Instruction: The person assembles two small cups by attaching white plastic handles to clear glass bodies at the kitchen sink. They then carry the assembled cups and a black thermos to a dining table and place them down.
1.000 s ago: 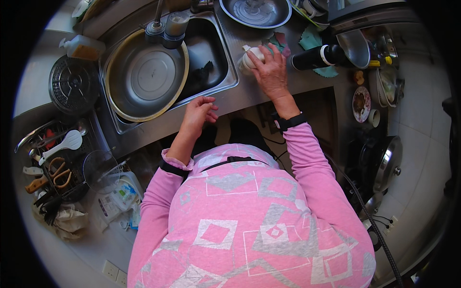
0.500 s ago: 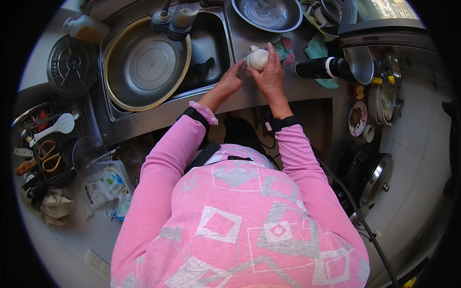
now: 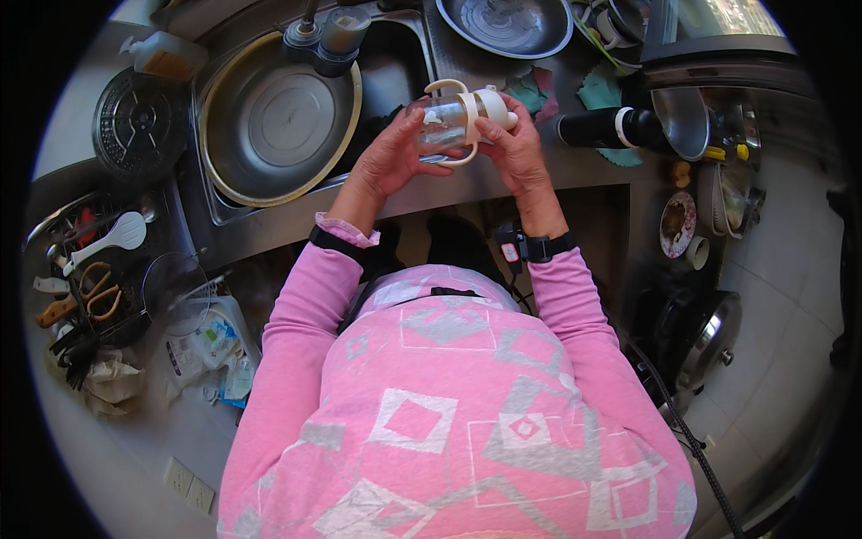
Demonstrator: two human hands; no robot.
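Observation:
A clear baby bottle (image 3: 444, 125) with a white top and two cream side handles lies on its side between my hands, its top pointing right. My left hand (image 3: 391, 153) is wrapped round the bottle's clear base end. At the other end, my right hand (image 3: 515, 149) grips the white collar and top with thumb and fingers. Both hands hold the bottle above the counter's front edge, just right of the sink.
To the left, a large metal basin (image 3: 280, 117) sits in the sink (image 3: 395, 67). Another metal bowl (image 3: 507, 22) stands behind my hands. Green and pink cloths (image 3: 536, 94) and a black flask (image 3: 597, 128) lie at the right. A utensil rack (image 3: 90, 242) stands far left.
The bottle has tipped from upright to lying sideways, its top now pointing right. My left hand has moved to its base end, and my right hand grips its top.

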